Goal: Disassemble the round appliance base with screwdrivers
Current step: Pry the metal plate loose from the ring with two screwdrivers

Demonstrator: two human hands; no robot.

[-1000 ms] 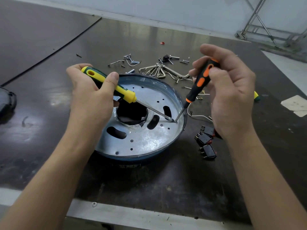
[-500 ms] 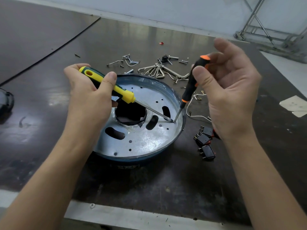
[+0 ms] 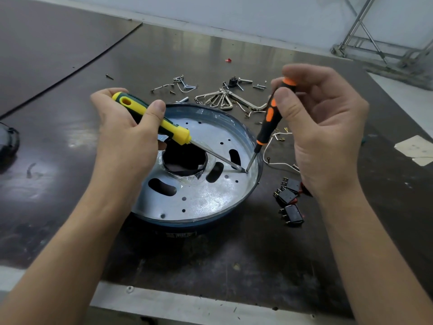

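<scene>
head view: two screwdrivers [image 3: 173,134], one round base [image 3: 206,198], three switches [image 3: 293,214]

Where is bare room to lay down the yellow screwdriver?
Bare table lies left of the round base, up to the black object, and in front of it. Behind it hex keys and screws crowd; on its right, wires and switches.

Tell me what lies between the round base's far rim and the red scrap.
Head view: a bundle of bent metal keys next to the round base, then a small black part and loose screws short of the red scrap.
</scene>
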